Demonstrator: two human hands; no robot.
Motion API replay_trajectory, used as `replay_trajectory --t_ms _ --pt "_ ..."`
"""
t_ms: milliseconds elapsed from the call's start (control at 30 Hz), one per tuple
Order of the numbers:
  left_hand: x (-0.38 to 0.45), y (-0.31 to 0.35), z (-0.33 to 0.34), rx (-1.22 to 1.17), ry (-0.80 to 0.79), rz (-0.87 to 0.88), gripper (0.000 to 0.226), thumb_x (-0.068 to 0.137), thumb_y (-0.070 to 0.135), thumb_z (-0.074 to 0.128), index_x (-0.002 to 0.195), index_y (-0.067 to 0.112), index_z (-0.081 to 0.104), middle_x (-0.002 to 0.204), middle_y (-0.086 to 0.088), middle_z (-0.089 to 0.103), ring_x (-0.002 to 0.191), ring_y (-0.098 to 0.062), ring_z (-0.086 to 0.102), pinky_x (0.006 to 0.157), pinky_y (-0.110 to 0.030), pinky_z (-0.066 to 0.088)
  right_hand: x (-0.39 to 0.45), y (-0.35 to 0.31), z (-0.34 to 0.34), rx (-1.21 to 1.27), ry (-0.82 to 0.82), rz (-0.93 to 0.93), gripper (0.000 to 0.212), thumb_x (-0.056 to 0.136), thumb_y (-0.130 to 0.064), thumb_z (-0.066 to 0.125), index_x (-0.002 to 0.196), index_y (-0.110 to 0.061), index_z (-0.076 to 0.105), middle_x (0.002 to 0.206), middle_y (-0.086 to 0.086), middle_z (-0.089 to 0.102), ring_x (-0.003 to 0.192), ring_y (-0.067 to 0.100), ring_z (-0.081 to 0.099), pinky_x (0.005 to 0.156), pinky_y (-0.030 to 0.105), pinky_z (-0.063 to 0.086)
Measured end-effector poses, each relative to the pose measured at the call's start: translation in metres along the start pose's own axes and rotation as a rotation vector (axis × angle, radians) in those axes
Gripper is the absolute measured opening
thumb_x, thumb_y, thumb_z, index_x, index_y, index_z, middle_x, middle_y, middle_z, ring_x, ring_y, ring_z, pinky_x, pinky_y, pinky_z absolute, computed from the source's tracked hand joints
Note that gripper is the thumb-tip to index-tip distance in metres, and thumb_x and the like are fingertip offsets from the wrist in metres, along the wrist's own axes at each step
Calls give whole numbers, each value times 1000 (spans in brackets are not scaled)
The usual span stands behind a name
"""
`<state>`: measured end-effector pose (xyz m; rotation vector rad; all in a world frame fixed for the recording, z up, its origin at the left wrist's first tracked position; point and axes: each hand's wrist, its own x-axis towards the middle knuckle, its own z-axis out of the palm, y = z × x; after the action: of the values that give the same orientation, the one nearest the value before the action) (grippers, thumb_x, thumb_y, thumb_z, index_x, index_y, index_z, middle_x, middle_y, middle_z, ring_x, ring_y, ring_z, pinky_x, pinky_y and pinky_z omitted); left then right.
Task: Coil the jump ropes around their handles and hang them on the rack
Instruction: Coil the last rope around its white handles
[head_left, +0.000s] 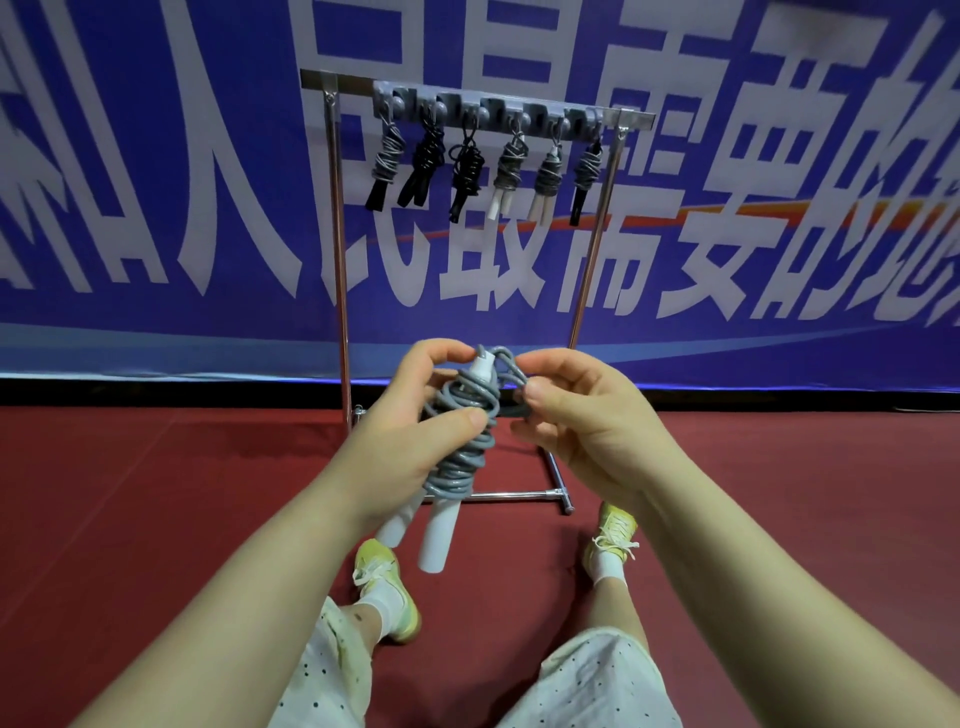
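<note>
We hold a grey jump rope (462, 441) at the centre of the frame.

Our left hand (410, 415) grips its coils above the white handles (436, 535); our right hand (582, 415) pinches the loose loop. Six bundles (511, 166) hang on the rack (343, 270) above.

Your jump rope (457, 441) sits at frame centre: grey cord wound in a thick, uneven bundle around two white handles (439, 535), which hang side by side and point down toward 7 o'clock. A loose loop of cord sticks up at the top end, toward 1 o'clock. The rack (340, 249) stands upright at 12 o'clock, chrome posts, top bar with hooks. Six coiled ropes (511, 166) hang in a row from it: three at the left with black handles, two with white, one black-handled at the right end.
</note>
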<state>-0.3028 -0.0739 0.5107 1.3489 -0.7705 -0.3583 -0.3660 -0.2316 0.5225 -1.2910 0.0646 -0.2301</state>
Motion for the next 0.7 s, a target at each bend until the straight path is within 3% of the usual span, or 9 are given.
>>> replay_trajectory --t_ms 100,200,300,433,533,700 --pt "-1 1 0 11 7 33 37 70 16 55 105 28 52 100 -1 57 71 -5 63 61 -21 51 -1 -4 7 -12 48 -43 16 74 -6 64 90 -7 63 71 2 67 62 9 65 54 18 53" --pt "-8 5 -2 -23 15 26 37 70 17 56 105 28 54 102 -1 57 73 -13 64 60 -30 53 -4 -10 15 -11 58 -29 14 84 -3 60 97 -4 64 83 9 64 67 13 59 53 17 53" --pt "-13 9 -2 -1 -4 65 37 71 16 57 107 25 55 103 -3 58 74 -14 65 62 -25 52 -5 -12 18 -37 73 -6 18 87 -5 60 104 0 63 87 12 61 70 15 53 53 17 53" --pt "-22 19 -6 -26 -34 101 41 65 21 66 105 26 58 98 0 61 77 -17 66 65 -25 53 -13 -20 25 -22 -23 20 25 78 -12 64 101 -2 66 82 10 61 55 6 54 52 17 53" --pt "-26 25 -6 -9 -74 97 39 68 13 62 105 23 58 95 2 64 74 -14 66 64 -24 54 -19 -25 24 -5 -91 87 28 71 -17 64 97 -6 66 73 5 64 46 4 51 49 16 53" --pt "-30 26 -5 133 -71 116 35 66 24 67 96 43 63 109 2 61 76 -14 68 64 -24 53 -28 -19 16 -2 -135 170 32 78 -29 59 101 -7 57 66 -2 64 50 4 55 53 20 53"
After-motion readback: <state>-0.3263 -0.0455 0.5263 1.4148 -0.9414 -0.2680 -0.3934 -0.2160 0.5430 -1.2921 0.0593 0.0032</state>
